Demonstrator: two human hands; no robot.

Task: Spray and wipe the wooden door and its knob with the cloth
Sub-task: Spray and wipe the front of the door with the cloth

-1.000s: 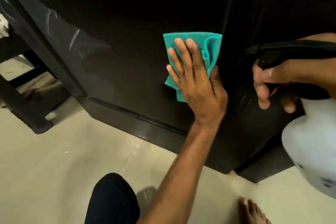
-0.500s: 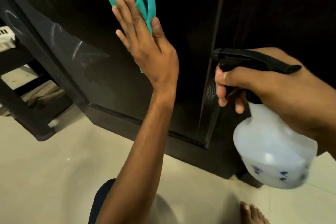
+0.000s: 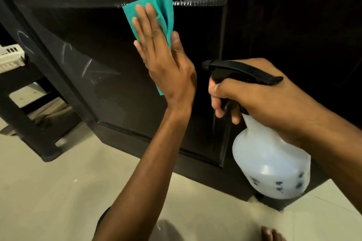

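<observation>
Cloth (image 3: 146, 13): soft, light; left hand (image 3: 162, 58) presses it flat-fingered against door (image 3: 98, 49). Spray bottle (image 3: 272, 164): right hand (image 3: 254, 100) curled around neck.

Landmark: door (image 3: 109, 60). Cloth (image 3: 145, 13) lay flat against the door's recessed panel, near its top edge. Left hand (image 3: 166, 64) pressed on the cloth, fingers straight. Right hand (image 3: 260, 100) held a spray bottle (image 3: 272, 164) in front of the door's right part, right of the cloth. Stool (image 3: 29, 107) stood left of the door. Floor (image 3: 49, 191) lay below the door.
</observation>
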